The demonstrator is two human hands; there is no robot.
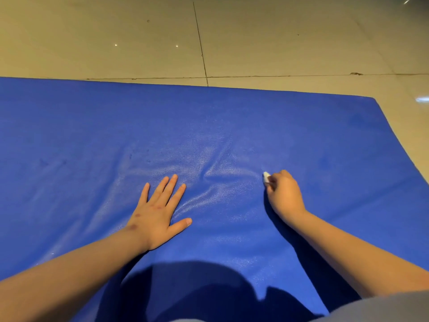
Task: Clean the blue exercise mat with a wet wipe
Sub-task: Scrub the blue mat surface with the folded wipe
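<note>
The blue mat (232, 126) lies flat on a pale tiled floor (139, 38), filling most of the view, with its far edge running across the scene and its far right corner showing against the tiles. The step in hand looks like the wiping itself: the right hand (284, 194) sits on the mat right of centre, fingers curled tight around a small bunched wet wipe (266, 177), of which only a white tip peeks out at the far left side of the fist. The wipe seems to be touching the mat surface or just above it; the view does not settle which. The left hand (160, 209) lies palm down on the mat left of centre, fingers straight and spread, thumb out to the right, holding nothing and apparently pressing the mat to keep it from sliding. Between the two hands the mat surface is wrinkled and has a sheen that may be dampness, while the far and right parts look duller. Both forearms reach in from the near edge, and a dark shadow falls on the near part of the mat. The next move likely calls for a firm stroke toward the duller areas, with the left hand bracing so that the wrinkles do not bunch further.
</note>
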